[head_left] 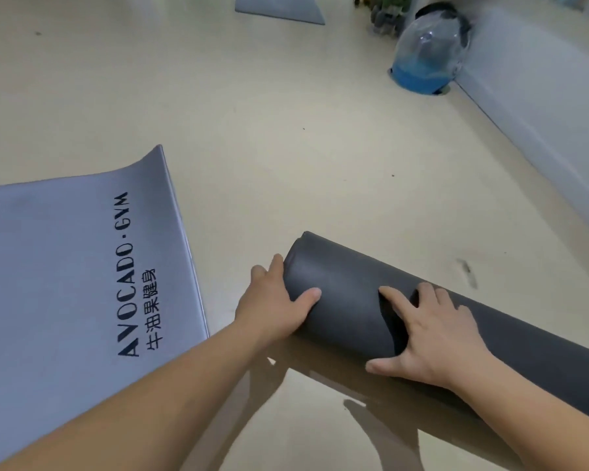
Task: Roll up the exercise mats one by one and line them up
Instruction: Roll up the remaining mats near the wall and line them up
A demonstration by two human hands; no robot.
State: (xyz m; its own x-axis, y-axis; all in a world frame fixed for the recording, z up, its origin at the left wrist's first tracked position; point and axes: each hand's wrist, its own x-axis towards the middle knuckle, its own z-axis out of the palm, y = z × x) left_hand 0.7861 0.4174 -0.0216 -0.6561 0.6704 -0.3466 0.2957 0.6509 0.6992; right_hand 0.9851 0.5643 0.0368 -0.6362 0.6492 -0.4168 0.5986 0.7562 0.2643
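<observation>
Left hand (279, 299) cupped, right hand (432, 341) flat.

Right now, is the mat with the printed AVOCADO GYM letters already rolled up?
No, the printed mat lies spread out on the floor, left of the dark rolled mat.

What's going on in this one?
A person has both hands on a dark roll, a mat that looks fully rolled up. The left hand grips its end and the right hand presses on top, fingers spread. To the left, a printed mat lies flat on the floor, and a far mat also lies flat. At least two mats remain to roll.
</observation>
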